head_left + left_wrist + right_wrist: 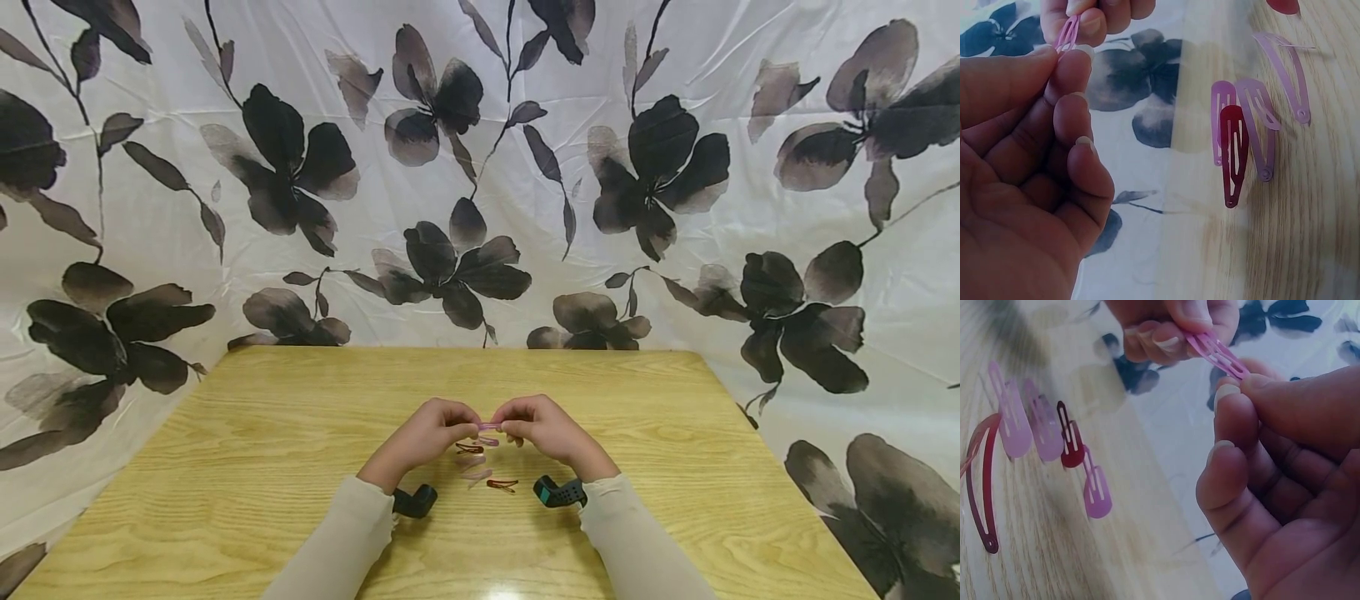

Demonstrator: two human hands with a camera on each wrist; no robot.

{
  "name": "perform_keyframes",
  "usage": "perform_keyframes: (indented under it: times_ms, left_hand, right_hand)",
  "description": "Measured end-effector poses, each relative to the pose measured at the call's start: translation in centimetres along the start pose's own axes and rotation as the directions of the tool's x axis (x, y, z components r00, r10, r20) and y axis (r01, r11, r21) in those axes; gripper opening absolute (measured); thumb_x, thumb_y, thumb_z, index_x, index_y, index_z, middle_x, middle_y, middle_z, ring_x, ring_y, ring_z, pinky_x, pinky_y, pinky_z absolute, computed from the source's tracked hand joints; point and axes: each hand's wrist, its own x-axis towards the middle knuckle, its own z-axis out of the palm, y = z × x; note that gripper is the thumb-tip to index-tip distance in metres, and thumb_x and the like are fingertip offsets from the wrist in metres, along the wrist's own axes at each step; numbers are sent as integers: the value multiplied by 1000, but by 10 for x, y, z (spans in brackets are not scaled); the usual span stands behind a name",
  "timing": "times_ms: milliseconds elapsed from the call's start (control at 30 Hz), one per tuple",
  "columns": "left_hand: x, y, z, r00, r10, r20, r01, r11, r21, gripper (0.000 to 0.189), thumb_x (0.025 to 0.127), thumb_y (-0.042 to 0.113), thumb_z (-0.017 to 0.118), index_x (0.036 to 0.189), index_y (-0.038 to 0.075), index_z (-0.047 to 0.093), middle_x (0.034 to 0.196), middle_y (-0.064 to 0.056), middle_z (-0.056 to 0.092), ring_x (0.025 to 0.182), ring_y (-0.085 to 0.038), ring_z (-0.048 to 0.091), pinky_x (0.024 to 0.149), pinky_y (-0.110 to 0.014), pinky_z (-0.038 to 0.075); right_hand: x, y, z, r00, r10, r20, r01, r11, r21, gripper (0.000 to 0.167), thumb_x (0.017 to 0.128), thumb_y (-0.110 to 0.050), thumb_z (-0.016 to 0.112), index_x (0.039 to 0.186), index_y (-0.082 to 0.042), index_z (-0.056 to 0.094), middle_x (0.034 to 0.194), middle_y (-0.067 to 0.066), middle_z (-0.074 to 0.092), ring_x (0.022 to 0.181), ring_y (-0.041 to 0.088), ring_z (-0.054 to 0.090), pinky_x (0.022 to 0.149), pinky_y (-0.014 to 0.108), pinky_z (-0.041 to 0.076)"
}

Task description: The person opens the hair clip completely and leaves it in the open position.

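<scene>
Both hands pinch a pink snap hair clip (1217, 355) between thumb and fingertips, one at each end, raised above the table. My left hand (435, 432) comes in from the left and my right hand (549, 429) from the right. Below them several more snap clips lie in a loose column. A pink clip (1099, 499) is farthest up, beside a dark red clip (1074, 453). Two pale pink clips (1016, 431) follow, then another red clip (502, 485) nearest the body. The held clip's ends are partly covered by the fingers.
A wood-grain table (262, 467) carries everything. Behind it hangs a white cloth (540, 275) with dark flowers, rising from the far edge. Each wrist wears a black camera strap, and beige sleeves (641, 542) reach over the near side of the table.
</scene>
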Motion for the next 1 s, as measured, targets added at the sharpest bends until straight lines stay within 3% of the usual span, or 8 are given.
perform_keyframes:
  times_ms: [167, 333, 600, 1000]
  left_hand:
    - [0, -1, 0, 1000, 3, 12, -3, 1000, -18, 22, 96, 20, 60, 99, 1, 71, 95, -16, 71, 87, -30, 64, 76, -35, 51]
    - [-1, 0, -1, 999, 4, 33, -3, 999, -41, 23, 97, 18, 58, 101, 0, 71, 96, -18, 72, 91, -32, 67, 84, -44, 52]
    - [-2, -1, -2, 998, 6, 56, -2, 997, -78, 24, 97, 19, 58, 103, -2, 70, 97, -20, 71, 92, -35, 67, 86, -50, 51]
    - [-2, -4, 0, 998, 2, 66, 5, 995, -100, 20, 96, 17, 60, 100, 1, 72, 97, -20, 71, 93, -37, 66, 87, -53, 50]
  right_hand:
    - [-2, -2, -1, 1000, 6, 7, -6, 1000, 14, 18, 98, -5, 53, 106, -3, 69, 88, 8, 65, 68, 20, 53, 64, 44, 48]
    - [-3, -7, -2, 999, 16, 32, -17, 999, 37, 18, 97, -1, 53, 105, 0, 69, 84, 3, 63, 68, 23, 52, 67, 49, 47]
    - [-3, 1, -2, 999, 3, 42, -6, 999, 53, 18, 98, -5, 54, 105, -3, 70, 93, 20, 65, 69, 19, 53, 69, 52, 48]
    - [-3, 4, -2, 998, -20, 59, 16, 998, 68, 17, 98, -6, 54, 104, -2, 70, 96, 27, 64, 69, 16, 55, 71, 55, 49]
